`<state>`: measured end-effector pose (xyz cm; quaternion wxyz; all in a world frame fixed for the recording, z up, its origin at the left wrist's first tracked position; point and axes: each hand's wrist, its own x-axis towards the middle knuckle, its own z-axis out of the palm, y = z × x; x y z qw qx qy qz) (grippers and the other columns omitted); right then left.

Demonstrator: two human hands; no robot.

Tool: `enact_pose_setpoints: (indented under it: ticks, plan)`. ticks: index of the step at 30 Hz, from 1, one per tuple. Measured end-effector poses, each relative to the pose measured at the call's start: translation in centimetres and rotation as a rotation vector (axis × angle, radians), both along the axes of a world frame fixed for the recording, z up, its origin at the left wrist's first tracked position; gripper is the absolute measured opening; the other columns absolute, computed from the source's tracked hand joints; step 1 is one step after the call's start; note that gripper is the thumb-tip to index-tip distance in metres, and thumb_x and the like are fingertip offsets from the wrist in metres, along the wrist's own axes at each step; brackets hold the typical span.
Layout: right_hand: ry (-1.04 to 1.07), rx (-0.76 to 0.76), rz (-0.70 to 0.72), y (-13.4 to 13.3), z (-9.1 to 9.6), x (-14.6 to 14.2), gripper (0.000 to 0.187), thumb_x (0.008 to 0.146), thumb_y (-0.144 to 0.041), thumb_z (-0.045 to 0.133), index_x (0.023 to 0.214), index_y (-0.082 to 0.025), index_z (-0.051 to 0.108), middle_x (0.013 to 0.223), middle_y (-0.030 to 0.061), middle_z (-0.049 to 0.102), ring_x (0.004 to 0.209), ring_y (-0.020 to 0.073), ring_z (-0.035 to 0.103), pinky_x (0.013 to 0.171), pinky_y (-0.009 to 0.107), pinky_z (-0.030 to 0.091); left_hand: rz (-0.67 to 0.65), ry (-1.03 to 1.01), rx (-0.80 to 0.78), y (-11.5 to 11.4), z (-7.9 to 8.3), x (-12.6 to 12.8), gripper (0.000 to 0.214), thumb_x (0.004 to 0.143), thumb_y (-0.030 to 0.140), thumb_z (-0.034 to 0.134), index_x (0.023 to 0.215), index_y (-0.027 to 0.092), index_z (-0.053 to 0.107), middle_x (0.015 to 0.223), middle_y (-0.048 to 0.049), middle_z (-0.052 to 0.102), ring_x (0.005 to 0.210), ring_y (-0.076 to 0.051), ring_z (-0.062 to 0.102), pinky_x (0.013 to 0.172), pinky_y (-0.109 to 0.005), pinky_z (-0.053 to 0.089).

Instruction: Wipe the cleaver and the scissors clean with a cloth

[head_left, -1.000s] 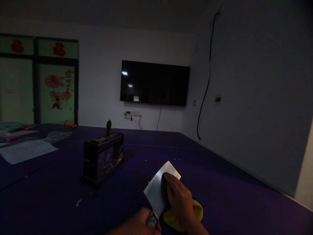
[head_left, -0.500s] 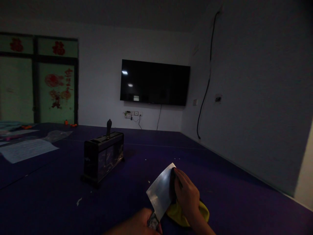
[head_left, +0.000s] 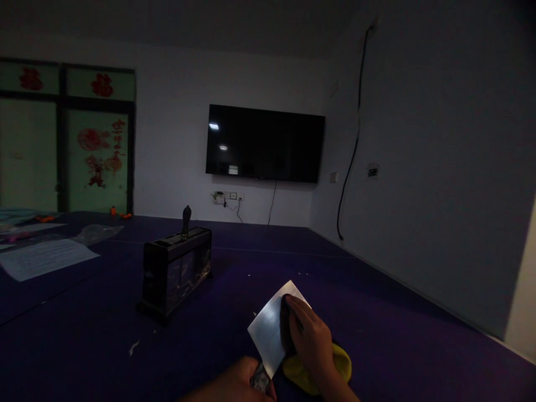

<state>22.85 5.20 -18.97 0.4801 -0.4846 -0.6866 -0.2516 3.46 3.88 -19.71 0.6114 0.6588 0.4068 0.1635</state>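
Note:
My left hand (head_left: 238,379) is closed round the handle of a cleaver (head_left: 268,329), at the bottom centre. The broad, shiny blade points up and away, tilted. My right hand (head_left: 312,338) lies against the blade's right part, fingers bent together over a yellow cloth (head_left: 302,375) that bulges out below the palm. At its fingertips a dark patch touches the blade; whether it is cloth or reflection I cannot tell. Left of the hands, a dark knife block (head_left: 178,271) with clear sides stands upright, a black handle (head_left: 186,220) sticking up from its top.
A purple-covered table (head_left: 377,312) spreads under everything, with small white scraps (head_left: 134,348) on it. Papers (head_left: 48,258) and a clear plastic bag (head_left: 98,233) lie at the left. A television (head_left: 266,144) hangs on the back wall; a black cable (head_left: 354,148) runs down the right wall.
My right hand and the yellow cloth have slid left across the blade, so the blade's far right corner now shows. The cleaver has shifted slightly left. My left hand keeps its hold.

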Motion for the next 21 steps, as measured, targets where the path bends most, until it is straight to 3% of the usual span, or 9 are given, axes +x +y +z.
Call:
enact_pose_setpoints:
  ticks: [10, 21]
  plan:
    - [-0.080, 0.019, 0.018, 0.0, 0.0, -0.2, 0.033, 0.083, -0.015, 0.038, 0.107, -0.019, 0.061, 0.104, 0.0056, 0.066, 0.091, 0.0174, 0.063, 0.079, 0.029, 0.052, 0.032, -0.020, 0.000, -0.5, -0.1, -0.1, 0.023, 0.054, 0.018, 0.068, 0.075, 0.015, 0.059, 0.059, 0.0064, 0.050, 0.051, -0.005, 0.041, 0.047, -0.016, 0.029]
    - [0.051, 0.024, -0.196, 0.5, 0.0, 1.4, 0.032, 0.085, -0.024, 0.036, 0.103, -0.018, 0.063, 0.104, 0.0075, 0.065, 0.086, 0.0198, 0.064, 0.073, 0.032, 0.053, -0.031, 0.062, 0.074, -0.7, 0.1, -0.2, 0.024, 0.056, 0.020, 0.068, 0.077, 0.015, 0.060, 0.060, 0.0054, 0.050, 0.052, -0.005, 0.042, 0.046, -0.016, 0.030]
